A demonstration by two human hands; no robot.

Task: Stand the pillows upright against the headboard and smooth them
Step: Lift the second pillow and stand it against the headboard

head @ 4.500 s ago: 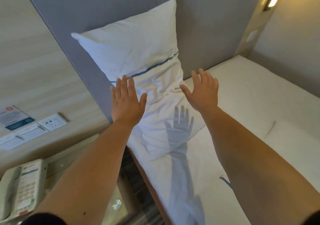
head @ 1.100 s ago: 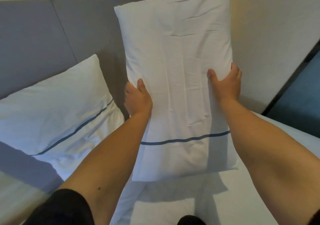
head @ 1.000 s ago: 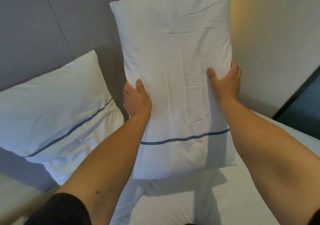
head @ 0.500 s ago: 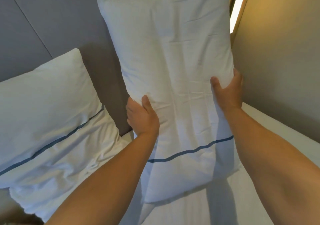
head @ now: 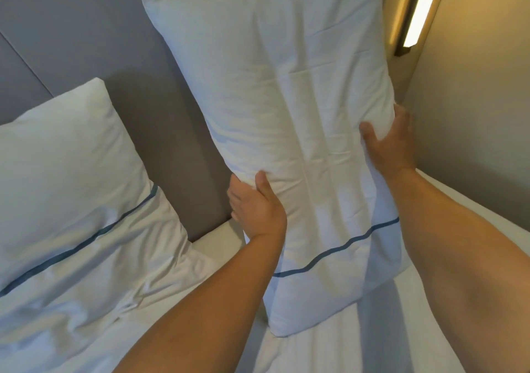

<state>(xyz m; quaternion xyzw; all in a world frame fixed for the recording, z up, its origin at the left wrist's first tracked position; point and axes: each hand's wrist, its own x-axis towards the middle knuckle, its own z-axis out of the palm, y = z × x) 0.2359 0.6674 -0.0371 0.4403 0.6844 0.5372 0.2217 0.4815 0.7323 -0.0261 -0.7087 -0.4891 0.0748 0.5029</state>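
Observation:
A white pillow with a thin blue stripe near its lower end point(head: 286, 108) stands upright on its short end, leaning on the grey headboard point(head: 94, 28) at the bed's right side. My left hand point(head: 255, 205) grips its left edge and my right hand point(head: 387, 143) grips its right edge, thumbs on the front. A second white pillow with a blue stripe point(head: 66, 177) leans against the headboard on the left, lower and creased below the stripe.
The white sheet point(head: 372, 344) covers the mattress under both pillows. A beige side wall point(head: 473, 114) stands close to the right of the held pillow, with a lit wall lamp strip point(head: 415, 11) in the corner.
I moved from the left pillow to the right one. Over the last second the held pillow has tilted so its top leans left, and my hands have slid slightly lower along its edges.

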